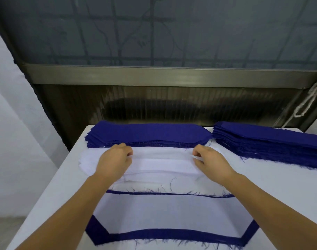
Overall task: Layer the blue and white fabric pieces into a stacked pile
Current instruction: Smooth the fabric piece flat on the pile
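A stack of white fabric pieces (161, 163) lies in the middle of the table. My left hand (114, 159) pinches the top white piece near its left end, and my right hand (210, 159) pinches it near its right end. Behind the white stack lies a stack of blue fabric pieces (148, 135). Close to me sits the layered pile (170, 212), its top piece white with a blue piece showing around its edges.
A second, taller stack of blue pieces (273, 143) lies at the right of the white table (273, 183). A dark window frame (154, 76) runs behind the table. A white cord (309, 100) hangs at the far right. The table's left edge drops off at the left.
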`<action>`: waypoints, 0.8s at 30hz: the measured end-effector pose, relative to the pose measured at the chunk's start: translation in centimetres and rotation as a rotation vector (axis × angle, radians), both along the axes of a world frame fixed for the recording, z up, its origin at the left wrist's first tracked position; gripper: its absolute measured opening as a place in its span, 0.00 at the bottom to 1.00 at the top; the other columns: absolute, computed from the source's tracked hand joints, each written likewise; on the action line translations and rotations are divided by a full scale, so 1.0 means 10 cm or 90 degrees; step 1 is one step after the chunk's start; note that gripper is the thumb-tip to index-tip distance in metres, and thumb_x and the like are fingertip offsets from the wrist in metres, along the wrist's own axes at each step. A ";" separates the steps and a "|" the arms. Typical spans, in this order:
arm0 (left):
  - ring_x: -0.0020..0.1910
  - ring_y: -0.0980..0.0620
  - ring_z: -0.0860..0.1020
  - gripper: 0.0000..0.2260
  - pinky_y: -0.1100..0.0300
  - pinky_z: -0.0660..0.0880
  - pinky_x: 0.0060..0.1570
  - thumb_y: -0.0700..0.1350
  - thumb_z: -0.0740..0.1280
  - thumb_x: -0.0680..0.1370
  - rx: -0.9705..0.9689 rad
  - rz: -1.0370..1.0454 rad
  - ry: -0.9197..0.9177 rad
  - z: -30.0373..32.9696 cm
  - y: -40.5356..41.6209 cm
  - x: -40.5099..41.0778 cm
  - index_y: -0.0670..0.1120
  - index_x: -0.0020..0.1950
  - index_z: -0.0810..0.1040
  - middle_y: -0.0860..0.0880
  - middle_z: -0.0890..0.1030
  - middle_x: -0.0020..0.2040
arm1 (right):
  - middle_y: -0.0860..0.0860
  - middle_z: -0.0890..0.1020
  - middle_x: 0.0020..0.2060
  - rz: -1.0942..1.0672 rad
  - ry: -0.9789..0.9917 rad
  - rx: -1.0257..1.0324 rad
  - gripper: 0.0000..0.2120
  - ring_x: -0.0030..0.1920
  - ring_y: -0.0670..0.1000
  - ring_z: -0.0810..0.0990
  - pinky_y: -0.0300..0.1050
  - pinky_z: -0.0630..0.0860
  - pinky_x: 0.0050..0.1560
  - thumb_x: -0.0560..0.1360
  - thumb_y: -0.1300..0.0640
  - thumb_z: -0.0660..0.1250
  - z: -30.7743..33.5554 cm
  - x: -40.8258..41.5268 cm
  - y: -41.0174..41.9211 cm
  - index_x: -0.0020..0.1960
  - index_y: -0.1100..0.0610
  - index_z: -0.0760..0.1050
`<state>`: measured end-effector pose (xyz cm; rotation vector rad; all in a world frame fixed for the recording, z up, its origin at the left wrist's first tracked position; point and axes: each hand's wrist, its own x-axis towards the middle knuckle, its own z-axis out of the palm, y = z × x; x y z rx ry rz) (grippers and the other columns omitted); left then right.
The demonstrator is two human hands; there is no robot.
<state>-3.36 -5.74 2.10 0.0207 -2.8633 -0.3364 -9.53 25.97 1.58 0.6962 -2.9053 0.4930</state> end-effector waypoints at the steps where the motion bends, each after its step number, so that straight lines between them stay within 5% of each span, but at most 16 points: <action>1: 0.43 0.55 0.74 0.05 0.65 0.71 0.43 0.43 0.63 0.79 0.004 0.015 -0.003 0.00 -0.10 0.03 0.49 0.52 0.78 0.52 0.77 0.47 | 0.45 0.75 0.42 0.003 0.001 -0.001 0.04 0.41 0.46 0.73 0.36 0.71 0.41 0.78 0.56 0.64 0.00 0.00 0.02 0.49 0.49 0.69; 10: 0.47 0.58 0.73 0.10 0.68 0.69 0.50 0.47 0.65 0.79 0.029 0.008 -0.014 0.18 -0.37 0.39 0.50 0.59 0.81 0.53 0.79 0.54 | 0.44 0.78 0.44 0.052 -0.039 -0.065 0.05 0.44 0.45 0.76 0.40 0.74 0.47 0.81 0.53 0.61 0.21 0.26 0.22 0.49 0.49 0.75; 15: 0.49 0.63 0.77 0.06 0.77 0.69 0.46 0.53 0.68 0.77 0.167 -0.084 -0.255 0.27 -0.39 0.82 0.62 0.53 0.78 0.68 0.77 0.50 | 0.49 0.81 0.43 0.099 -0.335 -0.124 0.07 0.43 0.47 0.80 0.41 0.76 0.48 0.78 0.47 0.65 0.32 0.71 0.69 0.46 0.49 0.77; 18: 0.48 0.65 0.78 0.03 0.73 0.72 0.50 0.51 0.70 0.76 0.233 -0.150 -0.330 0.28 -0.28 0.89 0.60 0.48 0.80 0.67 0.79 0.47 | 0.50 0.82 0.43 0.093 -0.438 -0.131 0.08 0.45 0.50 0.81 0.44 0.77 0.49 0.78 0.49 0.66 0.36 0.82 0.82 0.44 0.52 0.79; 21: 0.47 0.62 0.78 0.05 0.73 0.71 0.49 0.48 0.70 0.77 0.246 -0.147 -0.259 0.30 -0.14 0.86 0.59 0.47 0.79 0.63 0.80 0.46 | 0.48 0.83 0.41 0.036 -0.377 -0.177 0.08 0.42 0.48 0.81 0.40 0.76 0.45 0.79 0.53 0.65 0.33 0.85 0.82 0.42 0.50 0.79; 24: 0.46 0.62 0.77 0.08 0.76 0.70 0.46 0.45 0.70 0.76 0.226 -0.105 -0.083 0.32 -0.08 0.86 0.59 0.46 0.77 0.62 0.79 0.46 | 0.42 0.81 0.39 -0.002 -0.128 -0.184 0.06 0.43 0.43 0.79 0.32 0.73 0.43 0.79 0.56 0.66 0.32 0.89 0.80 0.44 0.49 0.78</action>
